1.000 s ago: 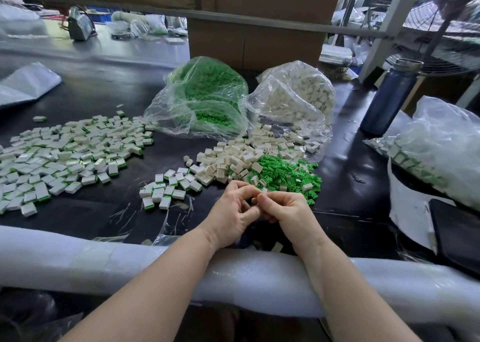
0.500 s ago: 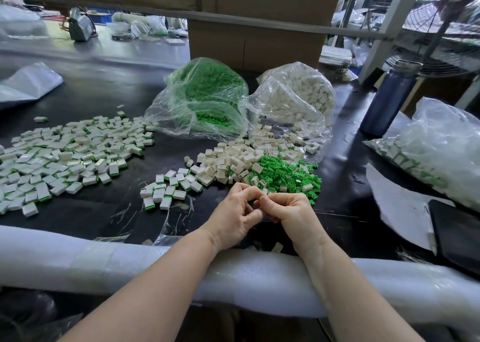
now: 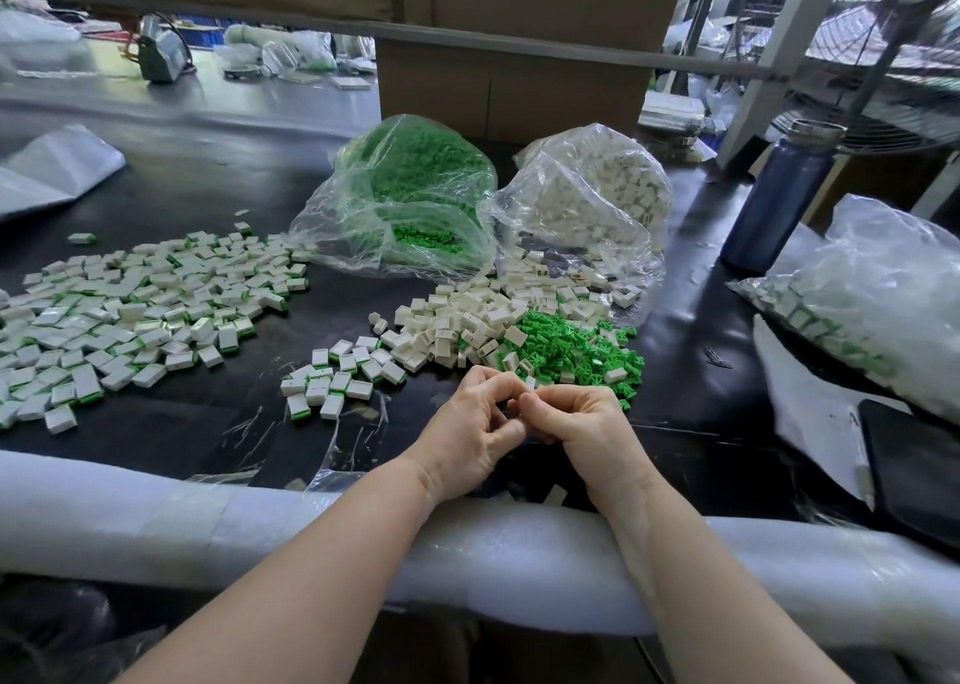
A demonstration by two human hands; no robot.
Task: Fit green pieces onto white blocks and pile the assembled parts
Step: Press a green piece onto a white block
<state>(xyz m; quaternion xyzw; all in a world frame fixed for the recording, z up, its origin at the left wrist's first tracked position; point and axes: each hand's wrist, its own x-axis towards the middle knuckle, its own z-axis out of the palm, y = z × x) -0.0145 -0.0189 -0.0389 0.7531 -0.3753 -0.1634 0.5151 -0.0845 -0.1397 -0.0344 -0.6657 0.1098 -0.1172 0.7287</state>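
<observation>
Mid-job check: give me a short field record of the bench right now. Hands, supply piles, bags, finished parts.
left hand: fingers curled, pinching a small part with the right
right hand: fingers curled, meeting the left at the fingertips
held part: small white piece, mostly hidden
loose white blocks: heap just beyond the hands
loose green pieces: heap right of the white blocks
green bag: open, behind the heaps
white bag: open, right of the green bag
finished parts: wide spread at left; small cluster nearer the hands

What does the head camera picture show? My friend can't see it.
Two hands, left hand and right hand, meet fingertip to fingertip over a black table, near loose white blocks and green pieces. Finished parts lie spread out left.
</observation>
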